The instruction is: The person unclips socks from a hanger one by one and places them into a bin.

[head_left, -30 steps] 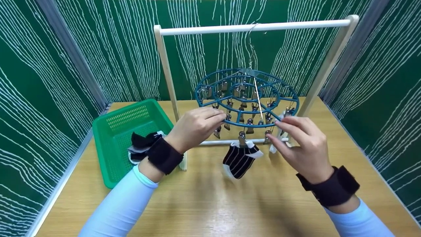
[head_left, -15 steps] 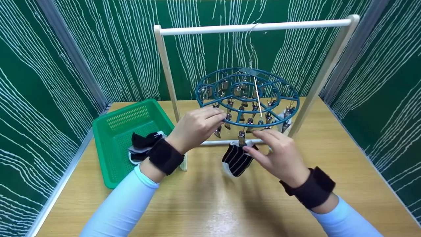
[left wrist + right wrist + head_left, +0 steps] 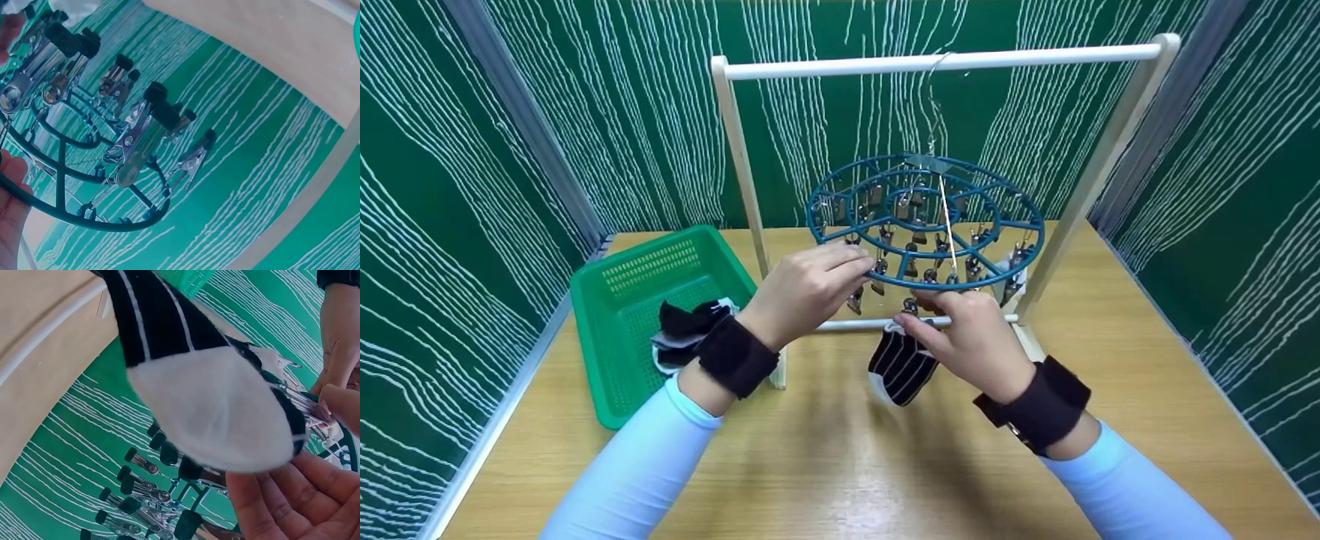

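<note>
A teal round clip hanger (image 3: pixel 911 285) hangs from the rack, with several metal clips below it. My left hand (image 3: pixel 817 281) grips its front-left rim. From the front hangs a black sock (image 3: pixel 901 367) with white stripes and a white toe, held in a metal clip (image 3: pixel 910 306). My right hand (image 3: pixel 979 341) pinches that clip, thumb in front and fingers behind. In the right wrist view the sock (image 3: pixel 208 410) covers part of the clip and fingers. The left wrist view shows the hanger's rim (image 3: pixel 101 226) and several clips holding nothing.
A green basket (image 3: pixel 585 330) with dark and grey socks (image 3: pixel 690 330) stands on the table at left. The wooden rack (image 3: pixel 840 69) surrounds the hanger. A whitish item (image 3: pixel 1011 276) hangs at the hanger's right side. Green patterned panels enclose the table.
My right hand has moved left from the hanger's right front rim to the clip above the striped sock. My left hand keeps its place on the rim.
</note>
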Demonstrator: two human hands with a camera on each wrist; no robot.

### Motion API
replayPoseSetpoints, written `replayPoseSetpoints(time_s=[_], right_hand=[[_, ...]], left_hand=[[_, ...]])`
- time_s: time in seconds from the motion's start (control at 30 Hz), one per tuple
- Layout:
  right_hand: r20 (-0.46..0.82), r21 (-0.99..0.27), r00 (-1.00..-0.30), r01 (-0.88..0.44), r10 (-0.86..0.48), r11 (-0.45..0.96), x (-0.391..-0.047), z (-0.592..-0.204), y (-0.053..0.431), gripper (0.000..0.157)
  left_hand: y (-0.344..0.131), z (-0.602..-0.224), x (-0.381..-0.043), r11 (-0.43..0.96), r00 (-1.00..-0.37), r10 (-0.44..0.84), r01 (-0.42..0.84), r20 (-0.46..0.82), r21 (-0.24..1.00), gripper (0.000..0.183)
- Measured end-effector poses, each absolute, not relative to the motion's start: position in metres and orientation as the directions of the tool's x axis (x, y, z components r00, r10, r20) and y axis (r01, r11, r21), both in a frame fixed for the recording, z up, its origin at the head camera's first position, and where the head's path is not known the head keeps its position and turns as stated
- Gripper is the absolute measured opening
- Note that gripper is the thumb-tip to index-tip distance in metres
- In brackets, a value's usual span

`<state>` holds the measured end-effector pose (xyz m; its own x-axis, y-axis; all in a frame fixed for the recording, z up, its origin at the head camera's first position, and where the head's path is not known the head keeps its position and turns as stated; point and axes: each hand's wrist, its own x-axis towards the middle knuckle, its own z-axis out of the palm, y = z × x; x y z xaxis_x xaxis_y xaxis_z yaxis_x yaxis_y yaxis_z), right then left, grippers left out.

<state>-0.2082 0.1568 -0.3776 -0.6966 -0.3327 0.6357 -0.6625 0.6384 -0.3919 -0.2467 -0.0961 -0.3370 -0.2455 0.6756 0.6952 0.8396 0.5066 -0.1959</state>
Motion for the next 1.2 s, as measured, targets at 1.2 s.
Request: replayPoseSetpoints(time_s=[1.2], right_hand=[[0.677, -0.384, -0.646, -0.719, -0.354, 0.580, -0.218, -0.377, 0.151, 0.011]], left_hand=[[-0.086, -0.401, -0.221, 0.537, -0.457, 0.625, 0.840, 0.633, 0.076, 0.023]])
